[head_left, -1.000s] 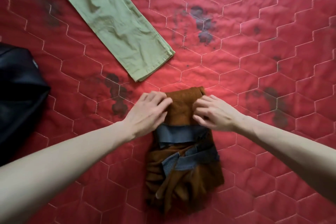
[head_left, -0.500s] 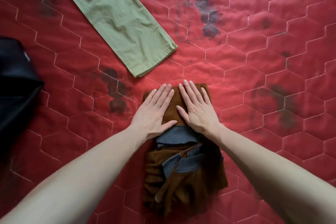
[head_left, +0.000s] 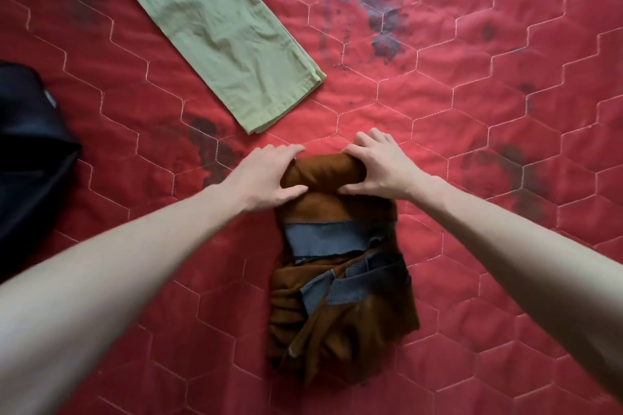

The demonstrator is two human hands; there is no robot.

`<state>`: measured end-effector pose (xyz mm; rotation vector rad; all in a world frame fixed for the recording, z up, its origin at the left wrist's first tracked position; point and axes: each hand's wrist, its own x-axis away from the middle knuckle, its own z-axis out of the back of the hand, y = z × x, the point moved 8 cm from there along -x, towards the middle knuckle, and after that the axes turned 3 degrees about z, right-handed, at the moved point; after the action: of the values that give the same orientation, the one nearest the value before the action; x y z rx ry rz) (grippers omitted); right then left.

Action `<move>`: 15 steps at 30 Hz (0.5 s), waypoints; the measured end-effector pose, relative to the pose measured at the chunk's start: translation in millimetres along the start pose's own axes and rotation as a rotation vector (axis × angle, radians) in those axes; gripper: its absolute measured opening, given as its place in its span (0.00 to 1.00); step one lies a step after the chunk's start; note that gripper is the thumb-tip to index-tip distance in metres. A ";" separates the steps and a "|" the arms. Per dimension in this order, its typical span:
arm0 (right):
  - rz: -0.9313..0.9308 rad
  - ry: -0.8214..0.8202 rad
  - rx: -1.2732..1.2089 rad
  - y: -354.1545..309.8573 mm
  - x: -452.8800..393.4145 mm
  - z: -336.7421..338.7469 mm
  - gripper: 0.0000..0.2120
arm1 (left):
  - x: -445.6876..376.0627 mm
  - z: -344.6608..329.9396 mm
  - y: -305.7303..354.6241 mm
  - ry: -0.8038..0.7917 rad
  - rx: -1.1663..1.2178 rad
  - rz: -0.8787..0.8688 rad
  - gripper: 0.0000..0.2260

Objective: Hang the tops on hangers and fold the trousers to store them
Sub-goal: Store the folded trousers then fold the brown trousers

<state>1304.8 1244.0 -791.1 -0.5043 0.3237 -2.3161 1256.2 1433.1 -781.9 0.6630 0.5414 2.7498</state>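
Your left hand (head_left: 266, 175) and right hand (head_left: 381, 165) grip the far end of the brown trousers (head_left: 340, 296) just below the centre of the frame, on a red quilted bedspread (head_left: 505, 111) stitched in hexagons. That far end is turned up into a short roll, and your fingers curl over its top while your thumbs tuck in beneath it, one hand at each end of the roll, with brown cloth showing between them. The rest of the brown trousers lies bunched toward the bottom of the frame, between your forearms, with grey ribbed bands (head_left: 323, 239) crossing the cloth in the middle and lower down.

The green trousers (head_left: 209, 27) lie flat and folded lengthwise, running from the top edge of the frame down toward the centre; their hem ends just above your left hand, apart from the brown pair. A dark garment (head_left: 30, 158), black or navy, sits at the left edge of the frame, partly cut off. Dark stains mark the bedspread to the left of your left hand, to the right of your right hand, and in the upper middle of the frame.
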 end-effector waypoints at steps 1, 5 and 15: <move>0.012 -0.061 -0.006 -2.5 -6.5 0.6 0.32 | -4.8 0.4 -6.4 -0.070 0.064 0.075 0.30; -0.036 -0.261 -0.083 -7.2 -18.0 4.3 0.21 | -17.7 4.7 -5.6 -0.256 0.131 0.178 0.15; -0.013 -0.006 0.076 -45.8 18.9 100.2 0.23 | 15.7 87.5 47.4 0.169 0.092 -0.008 0.17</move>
<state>1309.1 1254.3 -679.8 -0.4770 0.2286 -2.3291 1277.0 1421.5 -684.0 0.4491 0.7088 2.8034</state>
